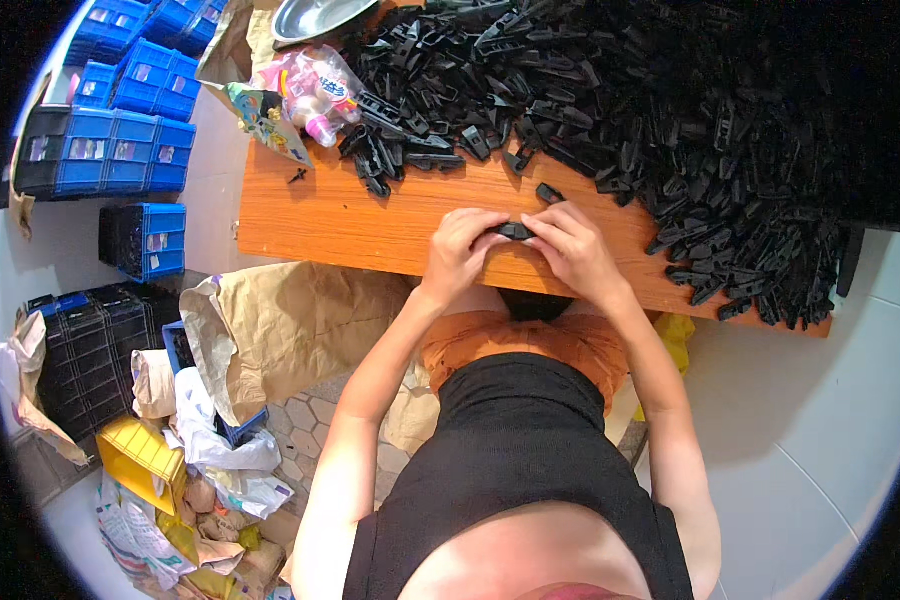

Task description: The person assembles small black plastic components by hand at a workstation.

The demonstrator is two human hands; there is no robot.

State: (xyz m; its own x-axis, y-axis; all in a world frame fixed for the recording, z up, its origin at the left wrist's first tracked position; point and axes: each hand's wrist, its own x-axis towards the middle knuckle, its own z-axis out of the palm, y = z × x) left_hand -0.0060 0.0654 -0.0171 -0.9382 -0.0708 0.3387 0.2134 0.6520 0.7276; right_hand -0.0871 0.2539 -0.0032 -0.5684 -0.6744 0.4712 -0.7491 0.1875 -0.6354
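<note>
A small black plastic part [513, 231] is pinched between the fingertips of both hands, just above the table's front edge. My left hand [460, 250] is closed on its left end. From the other side, my right hand [572, 248] grips the right end with thumb and fingers. Right behind my right fingers shows another black piece [548, 193]; whether it lies on the table or touches the hand I cannot tell. A large heap of similar black plastic parts [570, 90] covers the back and right of the wooden table [310, 215].
A clear plastic bag with pink items [320, 95] and a metal bowl [315, 18] sit at the back left. Blue crates [120, 150] stack along the left wall. Below them are a yellow crate [140, 460] and a brown paper sack [290, 320] against the table edge.
</note>
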